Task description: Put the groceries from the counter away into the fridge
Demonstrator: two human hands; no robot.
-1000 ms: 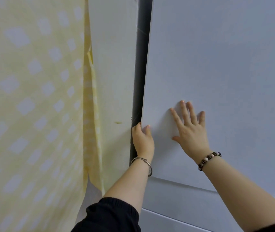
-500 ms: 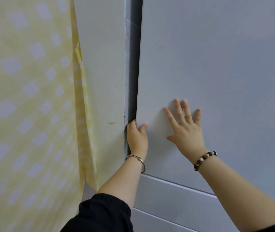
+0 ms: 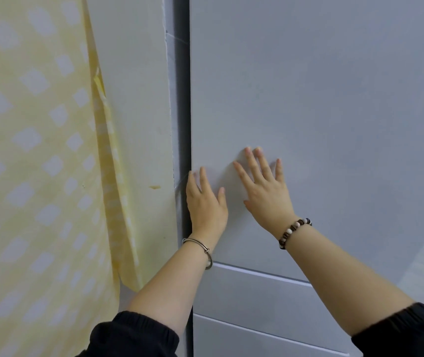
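Both palms are lying flat on the grey fridge door (image 3: 321, 112): the left hand (image 3: 207, 202) is spreading straight fingers right at the door's left edge by the dark gap, and the right hand (image 3: 266, 194) is pressing open-palmed just beside it, neither gripping anything. The door is looking shut or nearly so, with peeling yellow wallpaper (image 3: 30, 150) hanging to the left. No groceries or desk are showing, so I'm judging this load stowed; anything left is sitting out of view.
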